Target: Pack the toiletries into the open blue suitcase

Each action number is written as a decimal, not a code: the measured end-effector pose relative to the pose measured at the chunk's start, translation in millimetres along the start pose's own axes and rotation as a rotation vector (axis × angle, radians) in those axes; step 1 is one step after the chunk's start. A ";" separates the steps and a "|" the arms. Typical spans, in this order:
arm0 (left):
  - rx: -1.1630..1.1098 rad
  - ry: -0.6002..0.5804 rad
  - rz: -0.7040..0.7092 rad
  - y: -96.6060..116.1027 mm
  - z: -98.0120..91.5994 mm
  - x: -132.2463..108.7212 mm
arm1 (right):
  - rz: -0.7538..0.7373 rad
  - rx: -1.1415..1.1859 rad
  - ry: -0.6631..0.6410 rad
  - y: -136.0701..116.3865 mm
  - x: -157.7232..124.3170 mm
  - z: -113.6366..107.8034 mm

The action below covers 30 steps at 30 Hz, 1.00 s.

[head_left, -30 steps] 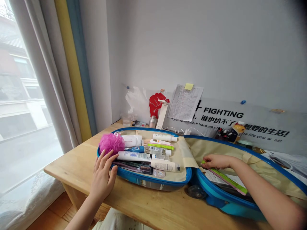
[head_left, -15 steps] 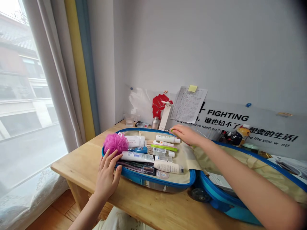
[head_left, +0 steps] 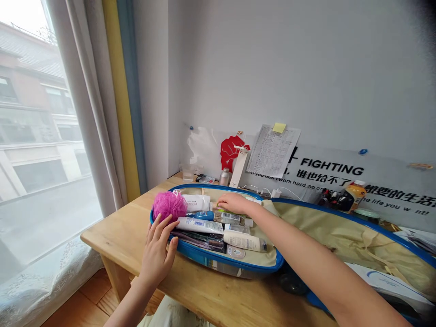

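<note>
My left hand (head_left: 159, 247) rests on the near left rim of an open blue suitcase (head_left: 200, 260), fingers spread, the tips touching a pink bath puff (head_left: 169, 205) and close to a white tube (head_left: 200, 225). Reaching in from the right, my right hand (head_left: 235, 203) is low over the toiletries with its fingers curled down. Something green shows under its fingertips; what they hold is hidden. Beside it lie a clear bottle (head_left: 229, 218), a blue item (head_left: 204, 215) and a white packet (head_left: 197, 202). Nearer me are a cream-coloured tube (head_left: 245, 240) and a small pink case (head_left: 235, 251).
The suitcase's other half (head_left: 306, 222) lies open on the right, with a white package (head_left: 381, 281) in it. Behind stand a white lamp (head_left: 239, 168), a silver bottle (head_left: 224, 176), a clear cup (head_left: 188, 172) and an orange bottle (head_left: 354, 195). The wooden table (head_left: 119, 227) ends at left.
My right hand has moved left and down from the suitcase's far right side onto the toiletries. My left hand stays at the rim. The view has shifted slightly.
</note>
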<state>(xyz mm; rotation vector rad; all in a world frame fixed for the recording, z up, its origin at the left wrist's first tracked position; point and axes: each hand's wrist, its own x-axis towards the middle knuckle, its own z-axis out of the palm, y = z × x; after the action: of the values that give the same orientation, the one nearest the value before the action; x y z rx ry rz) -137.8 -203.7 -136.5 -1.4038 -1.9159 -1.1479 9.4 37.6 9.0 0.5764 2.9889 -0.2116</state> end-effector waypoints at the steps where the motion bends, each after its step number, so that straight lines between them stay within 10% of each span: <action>1: 0.002 0.002 0.001 0.0 0.0 0.0 | 0.010 0.010 0.009 0.7 -0.5 0.3; 13: -0.001 -0.002 0.016 -1.1 0.0 0.2 | 0.305 0.205 0.177 95.2 -89.0 -38.5; 21: -0.013 -0.003 0.008 -2.1 0.4 -0.7 | 0.499 0.344 -0.203 144.0 -190.4 10.4; 30: -0.014 0.003 0.003 -1.3 -0.6 -0.5 | 0.553 0.255 -0.345 138.7 -215.6 29.2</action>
<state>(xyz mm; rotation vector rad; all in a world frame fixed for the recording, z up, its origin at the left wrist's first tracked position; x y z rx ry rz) -138.9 -204.6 -137.0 -1.4114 -1.9066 -1.1641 262.7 82.3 -11.5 1.2175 2.3770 -0.5773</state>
